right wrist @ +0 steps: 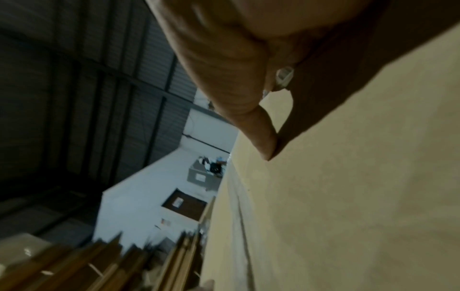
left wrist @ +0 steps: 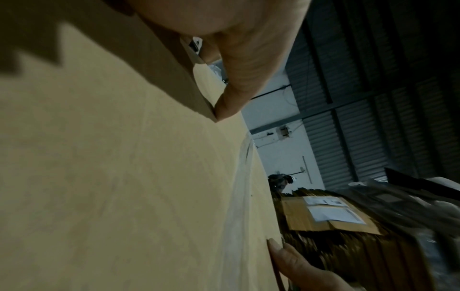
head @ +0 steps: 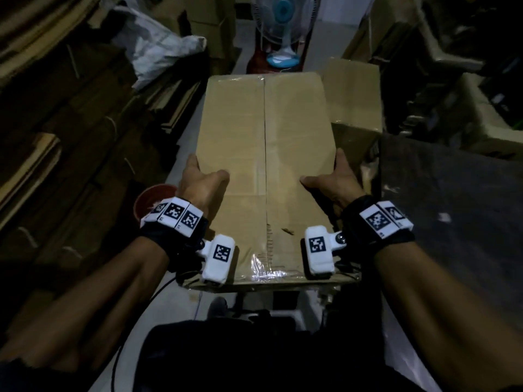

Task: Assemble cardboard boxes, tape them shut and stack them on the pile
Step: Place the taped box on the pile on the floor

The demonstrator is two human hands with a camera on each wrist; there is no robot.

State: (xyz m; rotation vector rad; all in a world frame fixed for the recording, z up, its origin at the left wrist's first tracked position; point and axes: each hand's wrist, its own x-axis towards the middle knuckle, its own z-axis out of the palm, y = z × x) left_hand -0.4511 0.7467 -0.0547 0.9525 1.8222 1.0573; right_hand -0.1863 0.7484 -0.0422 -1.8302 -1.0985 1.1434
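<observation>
You've got the cardboard box [head: 263,154] square in front of you, long side running away from your body, flaps closed along a centre seam with clear tape [head: 264,267] shining at the near end. Your left hand [head: 198,179] grips the left edge: thumb lying on top, fingers [left wrist: 293,261] wrapped down over the side wall. Your right hand [head: 331,182] mirrors it on the right edge, thumb on top, the rest curled over the side, so both hands are clamped on the box. What carries it underneath is hidden.

Room is tight. On your left, stacks of flattened cardboard [head: 56,114] run along the aisle, with a strip of pale floor [head: 181,142] between them and the box. A red bucket [head: 152,199] sits just beside your left wrist; what is in it I cannot tell. On your right, an open box [head: 353,94] stands just beside the far right corner, its inside in shadow, and a dark surface [head: 452,207] lies near your right forearm. Straight ahead, a standing fan [head: 283,32] stands past the far edge.
</observation>
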